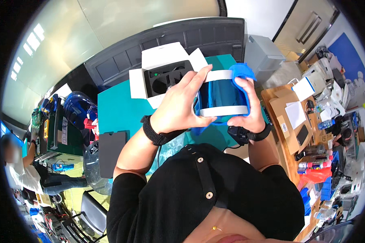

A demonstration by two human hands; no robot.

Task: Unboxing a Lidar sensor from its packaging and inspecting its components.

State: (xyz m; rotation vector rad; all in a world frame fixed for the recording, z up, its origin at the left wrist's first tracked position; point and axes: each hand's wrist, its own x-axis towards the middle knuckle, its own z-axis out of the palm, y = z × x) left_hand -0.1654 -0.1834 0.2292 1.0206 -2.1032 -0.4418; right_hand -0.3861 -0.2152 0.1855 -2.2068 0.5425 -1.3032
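Observation:
Over the table I hold up a rounded device (223, 95) with two white rims and a glossy dark blue band between them. My left hand (178, 101) grips its left side, thumb at the lower rim and fingers at the upper one. A blue cloth (243, 71) is bunched between my right hand (253, 109) and the device's right side. That hand curls round this side, thumb near the lower rim. Behind my left hand stands an opened white box (162, 54) with a black foam insert (160, 83). Both wrists wear black straps.
The box stands on a green table (113, 101). A dark grey panel (109, 155) lies at its left edge. To the right is a wooden table (288, 141) with cardboard, bottles and a phone. A person (24, 170) and a black chair (89, 214) are at left.

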